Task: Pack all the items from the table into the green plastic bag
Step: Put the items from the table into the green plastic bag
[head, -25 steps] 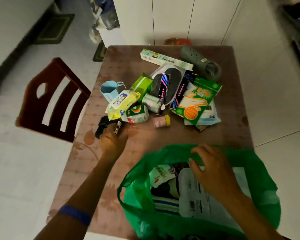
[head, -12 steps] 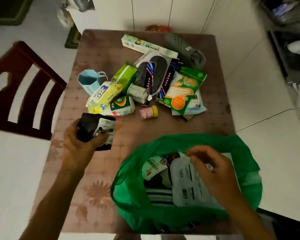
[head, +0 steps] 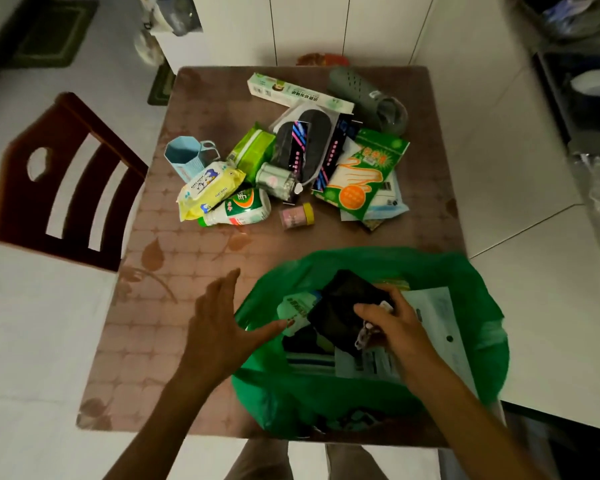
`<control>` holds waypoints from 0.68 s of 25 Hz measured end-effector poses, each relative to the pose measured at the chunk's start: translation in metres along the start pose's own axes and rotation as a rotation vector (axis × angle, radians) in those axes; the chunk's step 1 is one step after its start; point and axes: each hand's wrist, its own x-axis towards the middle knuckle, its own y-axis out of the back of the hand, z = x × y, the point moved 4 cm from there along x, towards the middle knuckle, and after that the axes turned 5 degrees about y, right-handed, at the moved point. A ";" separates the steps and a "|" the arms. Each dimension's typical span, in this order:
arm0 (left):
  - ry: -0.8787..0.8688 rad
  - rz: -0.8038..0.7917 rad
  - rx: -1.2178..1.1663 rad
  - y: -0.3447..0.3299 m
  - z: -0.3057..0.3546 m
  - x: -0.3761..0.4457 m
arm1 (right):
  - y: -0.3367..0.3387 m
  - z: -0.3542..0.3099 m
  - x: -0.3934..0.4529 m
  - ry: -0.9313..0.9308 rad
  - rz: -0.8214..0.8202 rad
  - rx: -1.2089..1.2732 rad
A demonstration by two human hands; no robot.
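Right hand [head: 392,327] grips a black packet [head: 343,306] inside the green plastic bag [head: 465,289] at the table's [head: 153,341] near edge, left hand [head: 219,327] spread empty beside it; unsupported rim may collapse, spilling contents.

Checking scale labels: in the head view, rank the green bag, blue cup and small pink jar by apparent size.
1. Green bag, largest, though nearest the camera.
2. Blue cup.
3. Pink jar, smallest.
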 end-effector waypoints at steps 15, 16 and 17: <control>0.083 -0.180 -0.968 0.018 -0.014 -0.012 | -0.130 0.022 -0.006 0.632 -0.476 -1.227; 0.052 -0.207 -0.938 0.017 -0.013 -0.014 | -0.135 0.029 -0.006 0.612 -0.493 -1.381; 0.034 -0.220 -0.932 0.016 -0.014 -0.016 | -0.139 0.032 -0.005 0.584 -0.457 -1.424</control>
